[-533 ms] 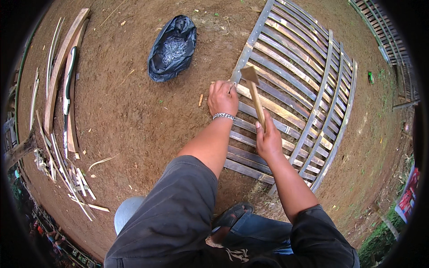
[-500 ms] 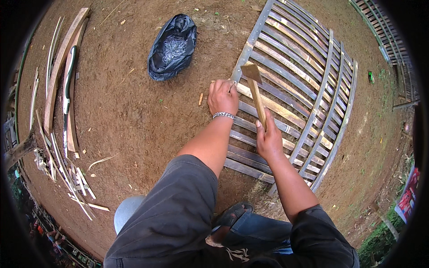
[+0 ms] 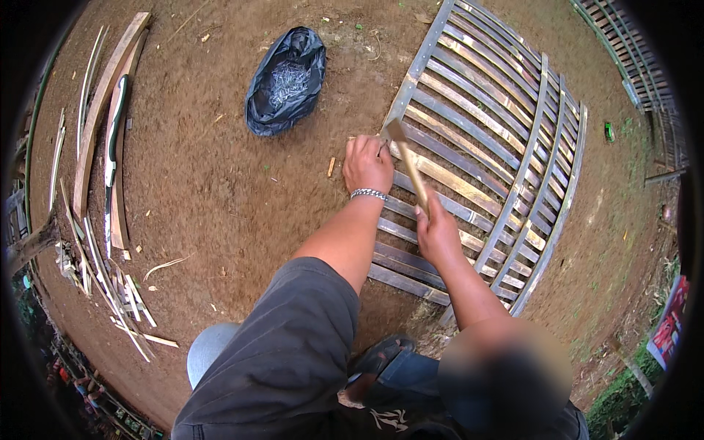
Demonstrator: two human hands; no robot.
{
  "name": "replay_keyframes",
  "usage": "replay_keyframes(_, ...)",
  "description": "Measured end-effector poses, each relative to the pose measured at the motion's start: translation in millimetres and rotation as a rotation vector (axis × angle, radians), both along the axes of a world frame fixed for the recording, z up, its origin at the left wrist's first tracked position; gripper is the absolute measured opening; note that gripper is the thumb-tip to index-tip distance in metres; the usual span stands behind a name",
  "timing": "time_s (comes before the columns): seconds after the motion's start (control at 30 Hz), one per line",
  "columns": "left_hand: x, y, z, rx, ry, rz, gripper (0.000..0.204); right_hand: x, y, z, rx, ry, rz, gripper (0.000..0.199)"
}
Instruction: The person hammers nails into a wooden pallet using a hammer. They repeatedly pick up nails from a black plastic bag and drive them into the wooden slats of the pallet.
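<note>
Nearest me are my dark sleeves and blue jeans, with a silver chain bracelet at my left wrist. My hands are apart: the right hand is wrapped around the pale wooden handle of a brown-headed hammer; the left hand is curled down by the edge of a flat lattice of weathered grey and tan slats. Something thin and dark shows by its fingertips, too small for me to tell whether I grip it. The hammer points away from me and a little left, its head just beside my left fingers. The lattice lies on the brown earth ahead and right, its long axis seemingly running away along the rails, its slats crossing from upper left to lower right. I judge it mostly assembled: dots like nail heads mark the grey left rail. The spot by my left hand looks unfinished, and my arm hides some nearer slat ends. Beyond, to the left, sits an open black plastic bag with loose grey nails. Well left lie a long brown plank and a green-and-white-handled saw. Farthest, upper right, is another slatted panel.
</note>
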State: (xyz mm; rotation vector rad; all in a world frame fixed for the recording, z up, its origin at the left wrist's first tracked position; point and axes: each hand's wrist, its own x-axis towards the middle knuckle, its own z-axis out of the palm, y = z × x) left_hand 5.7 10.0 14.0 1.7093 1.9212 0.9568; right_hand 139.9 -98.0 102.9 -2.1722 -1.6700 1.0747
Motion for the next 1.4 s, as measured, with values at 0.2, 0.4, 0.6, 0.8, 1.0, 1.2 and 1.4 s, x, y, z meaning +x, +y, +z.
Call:
replay_keyframes(0.2, 0, 1, -1, 0.014, -0.016, -0.008, 0.004, -2, -2, 4, 0.237, 0.062, -0.081, 0.052)
replay_keyframes(0.4, -1, 1, -6, 0.045, -0.026, 0.013, 0.003, -1, 6, 7, -0.031, -0.013, -0.022, 0.051)
replay_keyframes(0.6, 2, -1, -5, 0.033, -0.023, 0.007, 0.004, 0, -6, -7, 0.101, 0.024, -0.023, 0.051)
replay_keyframes(0.8, -4, -2, -10, 0.121, -0.11, -0.01, 0.015, -6, 3, 14, 0.169, 0.072, -0.092, 0.049)
replay_keyframes(1.0, 2, -4, -13, 0.017, 0.028, 0.138, 0.03, -1, -4, -4, 0.024, 0.021, -0.026, 0.05)
replay_keyframes(1.2, -1, -3, -15, -0.084, 0.035, 0.117, 0.03, -8, -8, 9, 0.374, 0.085, -0.073, 0.051)
replay_keyframes(1.4, 4, -1, -11, -0.08, 0.001, 0.142, 0.035, 5, -8, -15, 0.015, -0.066, 0.031, 0.057)
